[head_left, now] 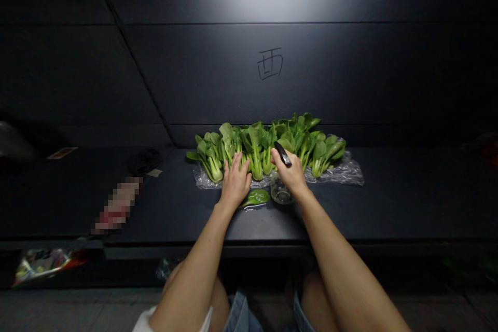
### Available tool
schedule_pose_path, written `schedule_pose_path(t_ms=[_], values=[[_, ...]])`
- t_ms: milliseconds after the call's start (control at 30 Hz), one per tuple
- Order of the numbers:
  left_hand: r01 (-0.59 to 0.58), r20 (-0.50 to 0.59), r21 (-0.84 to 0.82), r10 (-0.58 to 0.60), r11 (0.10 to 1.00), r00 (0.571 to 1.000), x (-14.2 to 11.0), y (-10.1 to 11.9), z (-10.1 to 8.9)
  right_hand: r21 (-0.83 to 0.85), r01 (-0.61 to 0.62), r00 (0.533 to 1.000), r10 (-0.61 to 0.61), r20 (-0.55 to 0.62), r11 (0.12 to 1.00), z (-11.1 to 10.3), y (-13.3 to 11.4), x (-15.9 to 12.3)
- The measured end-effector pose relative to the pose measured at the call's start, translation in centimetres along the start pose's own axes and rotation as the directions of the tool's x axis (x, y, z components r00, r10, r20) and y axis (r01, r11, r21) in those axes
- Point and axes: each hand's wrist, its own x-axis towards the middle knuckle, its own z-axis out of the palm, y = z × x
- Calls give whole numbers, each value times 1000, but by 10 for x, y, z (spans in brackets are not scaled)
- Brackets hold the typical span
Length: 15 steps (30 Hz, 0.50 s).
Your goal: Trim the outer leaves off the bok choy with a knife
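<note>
Several heads of bok choy [254,148] lie in a row on a sheet of clear plastic [350,171] against the dark back panel. My left hand [235,181] rests over the stalks left of centre with its fingers stretched out, holding nothing. In my right hand [292,174] is a clear spray bottle [282,193]; its black top [283,154] shows above my closed fingers, which hide the middle. Between my wrists, a loose green leaf [257,197] lies on the wet dark surface.
The dark bench [389,207] ends in a front edge just before my knees. A blurred-out flat item [119,205] and a dark bundle [144,161] lie to the left. Below the bench edge sits a shiny colourful package [49,263]. A character is drawn on the back panel [270,64].
</note>
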Motion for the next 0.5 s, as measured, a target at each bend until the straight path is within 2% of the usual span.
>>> schedule_pose_path(t_ms=[500], values=[[-6,2,14,6,1000,1000,-2,-3,-2,14,1,1000,-1,25,1000,5,-5,1]])
